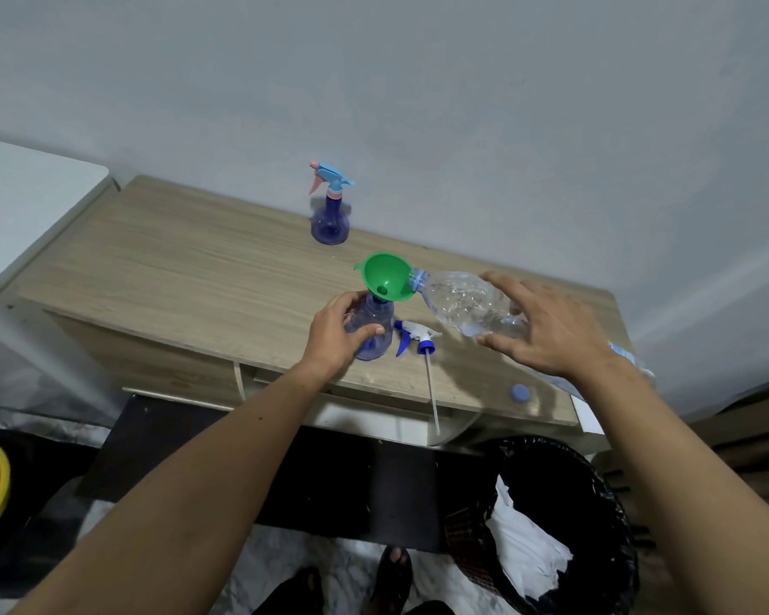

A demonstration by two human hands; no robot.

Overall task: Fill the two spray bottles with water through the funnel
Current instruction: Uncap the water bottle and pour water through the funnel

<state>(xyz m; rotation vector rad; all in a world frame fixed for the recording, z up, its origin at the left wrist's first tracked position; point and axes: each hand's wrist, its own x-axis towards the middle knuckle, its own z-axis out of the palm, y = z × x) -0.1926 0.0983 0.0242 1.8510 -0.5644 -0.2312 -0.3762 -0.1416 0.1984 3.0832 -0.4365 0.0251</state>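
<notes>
So the left hand (336, 332) has its grip wrapped around the open spray bottle (374, 330), probably to keep it from tipping, since the green funnel (387, 277) sitting in its neck makes it top-heavy. The right hand (547, 330) grips the clear water bottle (467, 306), thumb below and fingers over the top, tilted so its mouth rests at the funnel's rim just right of the left grip. Looks like the pour is on or about to be; I can't make out a stream.

The unscrewed trigger head (414, 337) lies on the counter (174, 268) between the two grips, dip tube hanging over the edge. A blue cap (519, 392) sits below the right grip. The second spray bottle (331, 215) stands well beyond both, trigger on, so it's likely next.
</notes>
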